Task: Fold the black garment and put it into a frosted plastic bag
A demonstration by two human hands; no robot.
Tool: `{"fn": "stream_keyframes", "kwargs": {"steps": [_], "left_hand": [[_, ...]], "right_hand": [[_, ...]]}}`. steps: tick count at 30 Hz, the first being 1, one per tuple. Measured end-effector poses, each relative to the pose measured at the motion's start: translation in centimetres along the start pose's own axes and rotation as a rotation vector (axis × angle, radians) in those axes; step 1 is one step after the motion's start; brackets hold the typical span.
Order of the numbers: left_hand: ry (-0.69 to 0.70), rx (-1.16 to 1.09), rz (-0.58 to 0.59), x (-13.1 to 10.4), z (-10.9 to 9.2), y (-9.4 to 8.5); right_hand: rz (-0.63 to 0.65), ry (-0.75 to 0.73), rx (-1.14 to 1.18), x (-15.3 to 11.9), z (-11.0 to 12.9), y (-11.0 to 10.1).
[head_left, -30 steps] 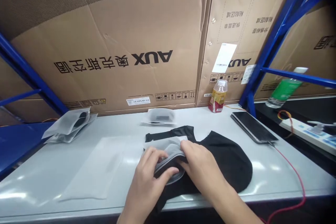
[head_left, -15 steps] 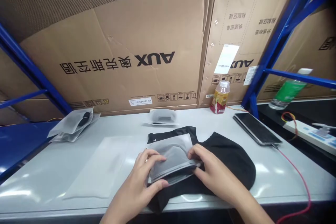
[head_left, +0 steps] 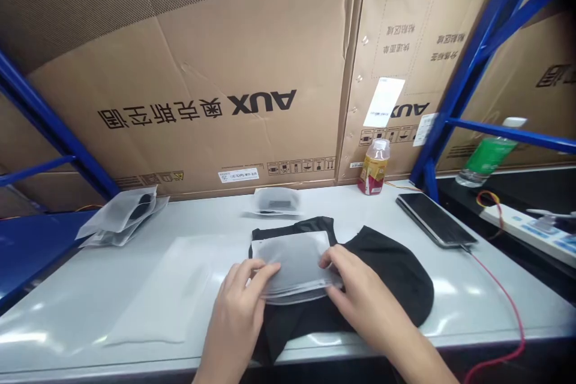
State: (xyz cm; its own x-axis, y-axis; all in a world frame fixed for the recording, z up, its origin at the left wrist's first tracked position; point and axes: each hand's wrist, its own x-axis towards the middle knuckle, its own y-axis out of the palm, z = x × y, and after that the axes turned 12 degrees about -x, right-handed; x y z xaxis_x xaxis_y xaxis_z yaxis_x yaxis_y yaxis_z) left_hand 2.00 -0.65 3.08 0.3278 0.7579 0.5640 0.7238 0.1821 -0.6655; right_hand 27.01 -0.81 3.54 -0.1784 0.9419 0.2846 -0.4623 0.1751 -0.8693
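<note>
A small stack of frosted plastic bags lies on a black garment spread over the table. My left hand holds the stack's left side, with fingertips on the top bag and part of the thumb tucked in by the edge. At the right edge, my right hand grips the bags between thumb and fingers. The upper bag lies flat, its near edge facing me. What is inside the bags cannot be made out.
Left of the garment lies a large translucent bag. Behind are a filled frosted bag and more bags. A drink bottle, a phone with a red cable, and blue rack posts stand around. Large cartons form the back.
The top bag's near edge, gaping over a dark gap before, now lies flatter. My left thumb has drawn back from the front edge toward the left side. My right hand stays at the right edge.
</note>
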Motion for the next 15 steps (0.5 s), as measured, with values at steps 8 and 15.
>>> {"fn": "stream_keyframes", "kwargs": {"steps": [8,15], "left_hand": [[0.224,0.283,0.252,1.3,-0.4,0.0],[0.232,0.223,0.237,1.8,-3.4,-0.5]], "right_hand": [[0.067,-0.126,-0.104,-0.7,0.1,-0.6],[0.136,-0.218,0.068,-1.7,-3.2,-1.2]]}}
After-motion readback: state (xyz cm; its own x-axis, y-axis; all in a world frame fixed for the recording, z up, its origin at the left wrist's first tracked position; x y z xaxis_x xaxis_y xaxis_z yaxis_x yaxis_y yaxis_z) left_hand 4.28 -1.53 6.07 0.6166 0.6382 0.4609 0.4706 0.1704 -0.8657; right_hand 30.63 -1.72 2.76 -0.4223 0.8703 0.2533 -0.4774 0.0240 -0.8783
